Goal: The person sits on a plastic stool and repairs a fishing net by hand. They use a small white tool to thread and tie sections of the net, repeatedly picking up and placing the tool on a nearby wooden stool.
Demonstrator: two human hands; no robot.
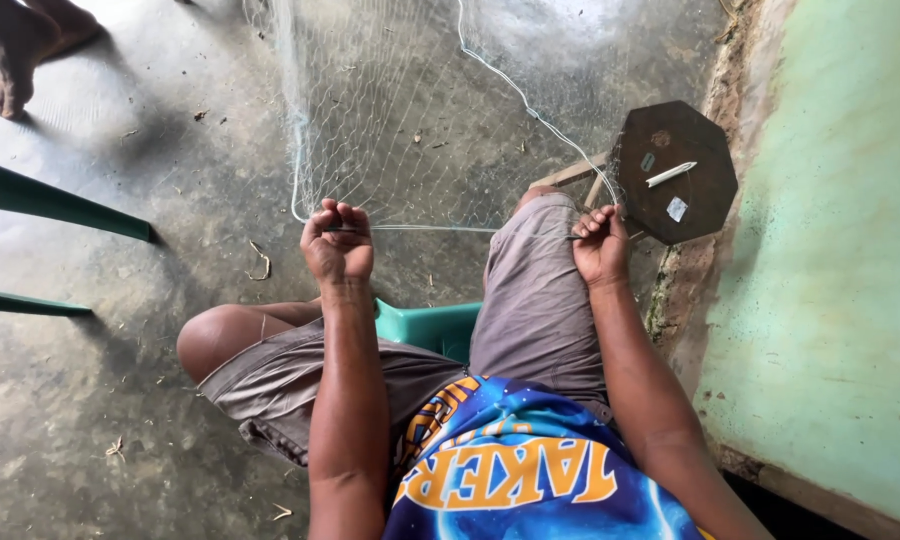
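net (390, 110) edge pinched, wall (830, 250) beside stool (675, 170)

the person sits with both arms stretched forward and down from the shoulders, bare from above the elbow. the left arm runs almost straight up the middle of the view, elbow slightly bent, wrist level. the left hand (337, 243) is curled into a loose fist, knuckles facing up, fingertips folded in towards the palm and thumb pressed against them in a pinch. the right arm slants in from the lower right, forearm angled inward. the right hand (601, 245) is also closed, fingers bunched together and pinching, back of the hand facing up. the two hands are held well apart at about the same height
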